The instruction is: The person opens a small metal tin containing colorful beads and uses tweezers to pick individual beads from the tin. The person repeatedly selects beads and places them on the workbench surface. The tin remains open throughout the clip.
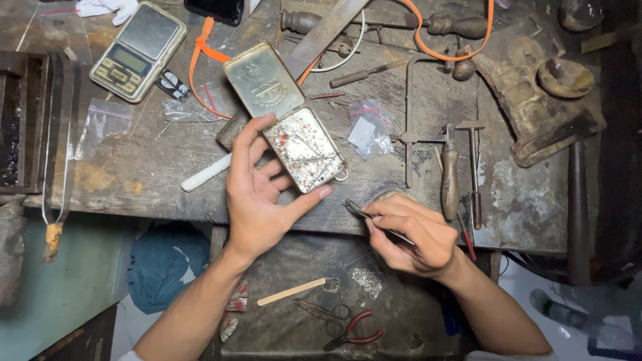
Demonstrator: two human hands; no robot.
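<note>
**Open tin in one hand, tweezers in the other**

From the head camera we see our left hand (pixel 257 194) cradling a small hinged metal tin (pixel 304 148), fingers spread around its edges, lid (pixel 263 81) tipped up toward eleven o'clock. Tiny red and silvery bits fill it. At four o'clock from the tin, our right hand (pixel 411 235) pinches tweezers (pixel 364 215) narrowly. A pocket scale (pixel 138 50) lies at ten o'clock on the worn workbench (pixel 160 167).
</note>
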